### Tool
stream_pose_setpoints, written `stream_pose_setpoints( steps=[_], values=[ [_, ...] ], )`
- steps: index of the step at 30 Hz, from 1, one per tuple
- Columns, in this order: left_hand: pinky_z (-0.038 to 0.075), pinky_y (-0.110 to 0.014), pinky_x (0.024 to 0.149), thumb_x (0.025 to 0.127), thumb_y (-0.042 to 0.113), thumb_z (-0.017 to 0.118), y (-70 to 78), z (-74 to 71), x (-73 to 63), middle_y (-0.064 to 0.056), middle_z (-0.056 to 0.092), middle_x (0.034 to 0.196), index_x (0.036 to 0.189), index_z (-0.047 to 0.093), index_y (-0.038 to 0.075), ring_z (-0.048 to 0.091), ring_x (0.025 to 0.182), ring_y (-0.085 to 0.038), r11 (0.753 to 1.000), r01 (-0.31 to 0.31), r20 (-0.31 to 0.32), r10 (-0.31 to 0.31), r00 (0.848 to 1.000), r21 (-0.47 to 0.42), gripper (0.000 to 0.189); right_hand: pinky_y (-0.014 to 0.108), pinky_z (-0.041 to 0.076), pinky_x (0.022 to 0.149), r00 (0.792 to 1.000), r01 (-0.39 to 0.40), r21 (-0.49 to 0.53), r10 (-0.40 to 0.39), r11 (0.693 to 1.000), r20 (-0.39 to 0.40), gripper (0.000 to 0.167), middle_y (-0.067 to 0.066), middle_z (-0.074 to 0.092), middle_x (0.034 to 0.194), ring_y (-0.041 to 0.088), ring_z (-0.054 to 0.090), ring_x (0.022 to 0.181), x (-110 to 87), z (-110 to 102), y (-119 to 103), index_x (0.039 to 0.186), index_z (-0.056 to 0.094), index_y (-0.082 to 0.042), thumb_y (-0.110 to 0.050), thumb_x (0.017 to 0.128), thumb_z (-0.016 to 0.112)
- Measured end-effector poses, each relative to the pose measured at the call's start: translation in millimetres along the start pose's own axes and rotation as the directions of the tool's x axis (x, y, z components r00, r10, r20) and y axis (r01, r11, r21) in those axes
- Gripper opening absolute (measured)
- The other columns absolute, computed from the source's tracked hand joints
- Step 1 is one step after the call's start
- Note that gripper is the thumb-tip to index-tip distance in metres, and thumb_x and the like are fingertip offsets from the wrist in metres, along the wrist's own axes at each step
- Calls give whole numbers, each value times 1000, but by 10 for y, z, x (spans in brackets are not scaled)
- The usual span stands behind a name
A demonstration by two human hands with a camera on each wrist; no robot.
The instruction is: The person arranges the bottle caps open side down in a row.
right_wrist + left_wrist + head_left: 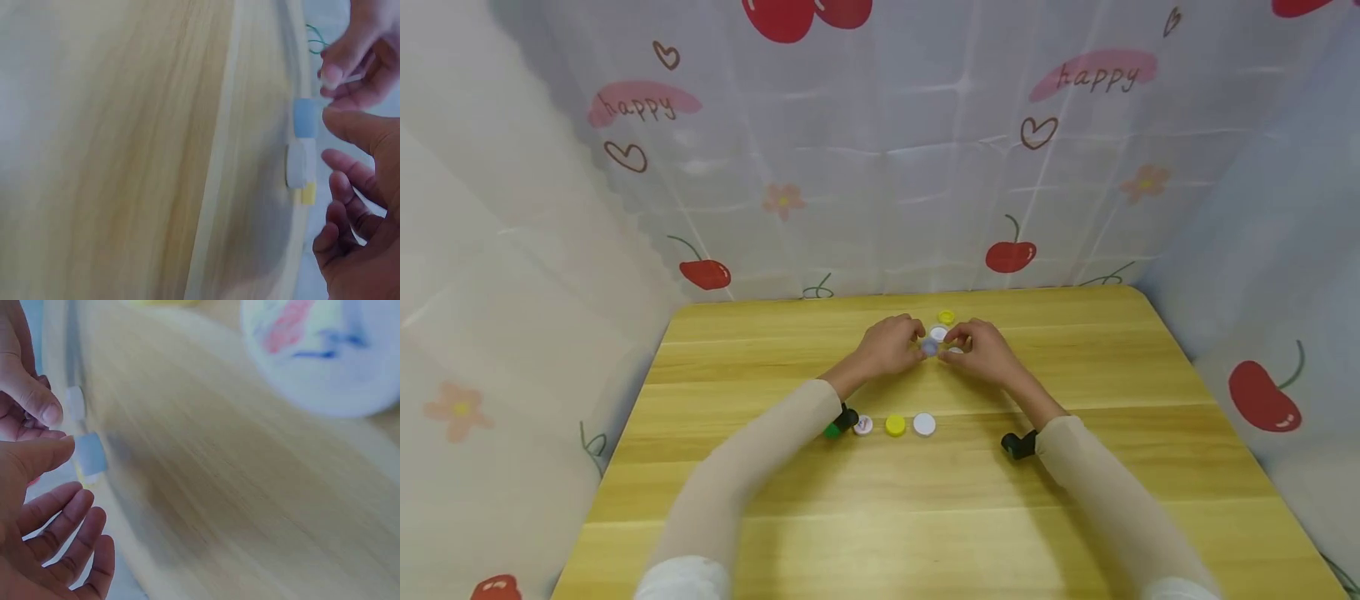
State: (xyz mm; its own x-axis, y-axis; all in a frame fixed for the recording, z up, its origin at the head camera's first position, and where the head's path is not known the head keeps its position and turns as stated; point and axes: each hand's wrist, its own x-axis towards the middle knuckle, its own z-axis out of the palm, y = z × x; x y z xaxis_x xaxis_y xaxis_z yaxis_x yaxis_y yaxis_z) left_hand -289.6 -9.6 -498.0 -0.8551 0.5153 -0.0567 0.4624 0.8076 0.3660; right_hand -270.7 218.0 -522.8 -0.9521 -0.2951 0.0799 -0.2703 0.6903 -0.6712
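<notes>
A pale blue bottle cap [930, 347] stands on the wooden table between the two hands. My left hand [891, 345] is just left of it; in the left wrist view the thumb [56, 452] comes close to the blue cap [90, 453], and the other fingers are spread. My right hand [983, 352] is on the other side, fingers loosely bent and holding nothing that I can see. A white cap [939, 333] sits behind the blue one, and another white cap [955, 351] is partly hidden by the right fingers. Farthest back lies a yellow cap [946, 317].
Nearer the person is a row of caps: a green cap [832, 431] partly covered by the left wrist camera, a marked white cap [862, 425], a yellow cap [895, 425] and a plain white cap [924, 424]. A printed curtain [880, 183] hangs behind the table [880, 525].
</notes>
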Motion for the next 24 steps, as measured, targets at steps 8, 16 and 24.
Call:
stream_pose_setpoints(
  steps=[8,16,24],
  values=[
    [59,-40,91,102,32,75,-36,143,142,-2,69,113,127,75,14,67,102,-20,1000,-1,32,0,999,29,31,50,40,102,1000,10,-36,-10,999,-7,27,14,71,99,28,57,92,114,127,10,105,81,-4,-24,89,88],
    [61,-39,92,104,37,73,-44,196,164,-1,70,111,122,78,16,69,103,-19,999,-33,0,33,999,22,28,42,36,93,998,55,-10,-55,998,-21,19,13,67,91,26,54,86,113,140,33,101,80,-3,-17,90,87],
    [60,-40,97,103,36,75,-126,182,130,0,73,116,126,78,17,71,108,-19,998,-49,-11,49,999,-49,30,41,38,92,996,85,7,-85,996,-40,23,14,70,95,29,55,92,91,167,29,103,80,-2,-18,89,89]
  ],
)
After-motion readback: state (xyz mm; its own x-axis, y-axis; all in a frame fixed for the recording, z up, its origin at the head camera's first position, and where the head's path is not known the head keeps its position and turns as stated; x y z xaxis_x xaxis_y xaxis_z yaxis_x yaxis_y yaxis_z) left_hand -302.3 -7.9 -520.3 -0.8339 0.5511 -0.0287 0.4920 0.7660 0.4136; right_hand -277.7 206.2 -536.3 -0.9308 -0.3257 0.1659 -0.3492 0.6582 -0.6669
